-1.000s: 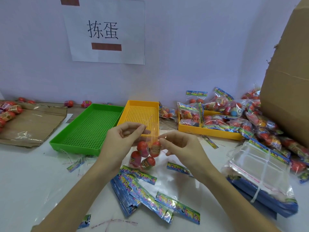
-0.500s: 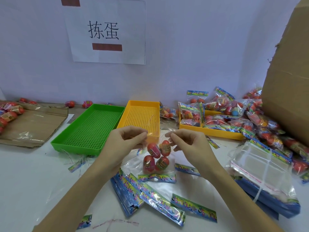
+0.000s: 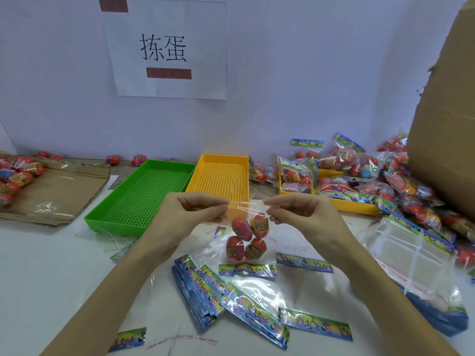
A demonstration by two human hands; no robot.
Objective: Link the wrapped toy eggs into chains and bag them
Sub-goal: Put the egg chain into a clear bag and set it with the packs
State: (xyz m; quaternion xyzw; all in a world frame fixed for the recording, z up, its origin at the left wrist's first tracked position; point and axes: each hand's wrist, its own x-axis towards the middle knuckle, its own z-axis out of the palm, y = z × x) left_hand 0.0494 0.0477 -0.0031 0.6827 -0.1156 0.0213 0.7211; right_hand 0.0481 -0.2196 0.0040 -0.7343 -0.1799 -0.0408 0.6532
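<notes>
At centre frame, a left hand (image 3: pixel 183 217) and a right hand (image 3: pixel 303 217) each pinch one top corner of a clear plastic bag (image 3: pixel 246 242), stretching its mouth flat above a white table (image 3: pixel 51 278). Four red-and-pink wrapped toy eggs (image 3: pixel 245 240) hang inside. Behind stand a green perforated tray (image 3: pixel 144 194) and a yellow perforated tray (image 3: pixel 221 176); filled bags (image 3: pixel 359 176) crowd the right.

Bare forearms and hands (image 3: pixel 190 217) (sleeveless)

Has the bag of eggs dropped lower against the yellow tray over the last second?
Yes. The bag of eggs now hangs lower, below the yellow tray front edge, header strip down near the table.
</notes>
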